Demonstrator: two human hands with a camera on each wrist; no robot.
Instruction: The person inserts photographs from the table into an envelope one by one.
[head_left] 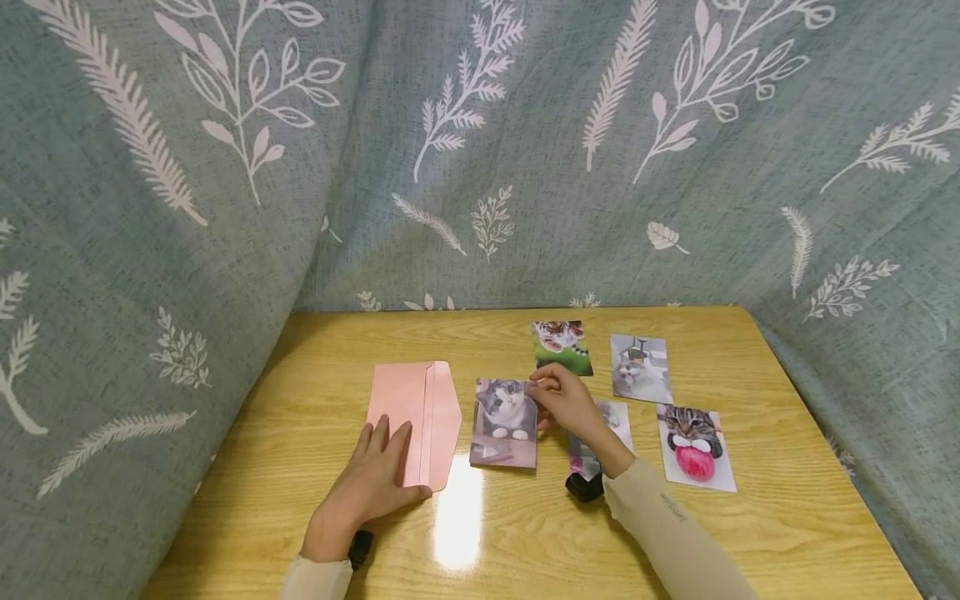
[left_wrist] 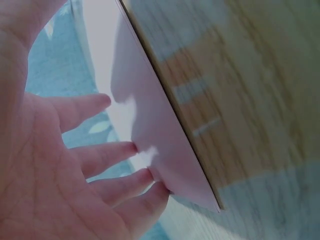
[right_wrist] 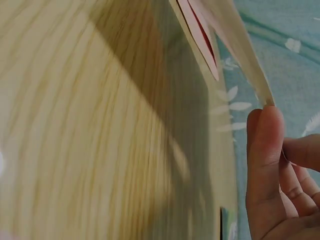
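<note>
My left hand [head_left: 367, 483] rests with spread fingers on a pink envelope [head_left: 393, 387], whose flap points right. In the left wrist view the fingertips touch the envelope [left_wrist: 155, 120] along its side. Between thumb and fingers, my right hand [head_left: 570, 404] pinches the upper right edge of a photo card [head_left: 504, 429] showing a grey and white cat. The right wrist view has that card [right_wrist: 247, 52] raised off the table, seen nearly edge-on. Under the right wrist lies another cat photo [head_left: 618, 421], partly hidden by the forearm.
A tiger photo [head_left: 566, 354] lies behind the right hand. Further right are a white cat photo [head_left: 641, 371] and a tabby cat photo with a pink ball [head_left: 696, 467]. A patterned blue-green curtain [head_left: 480, 208] hangs behind and beside the wooden table [head_left: 540, 537].
</note>
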